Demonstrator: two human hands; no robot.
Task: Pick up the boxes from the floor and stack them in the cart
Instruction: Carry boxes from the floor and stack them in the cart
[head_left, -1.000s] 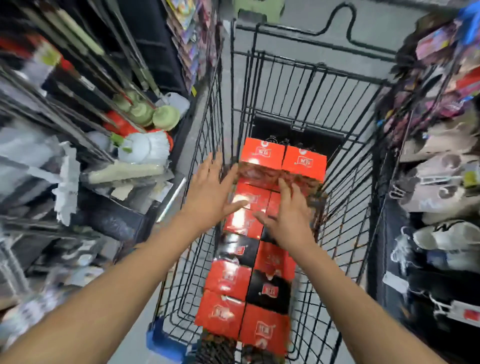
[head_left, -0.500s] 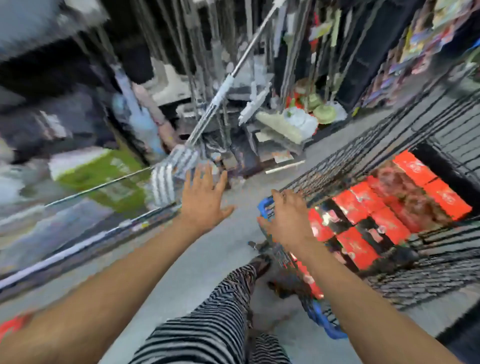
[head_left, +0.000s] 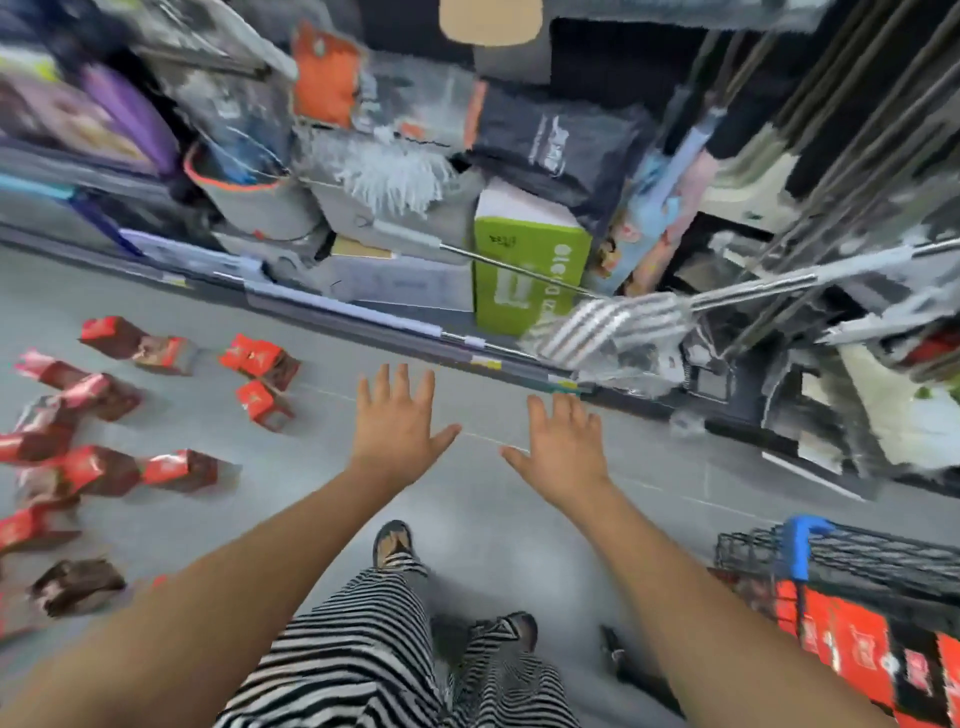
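While your cart (head_left: 883, 564) at four o'clock holds stacked boxes (head_left: 852, 649), loose boxes (head_left: 260, 358) litter the floor (head_left: 291, 499) at nine; left hand (head_left: 397, 431) and right hand (head_left: 563, 447) hover spread, empty.

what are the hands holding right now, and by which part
Nothing: the left hand and right hand are both empty, fingers spread above the grey floor.
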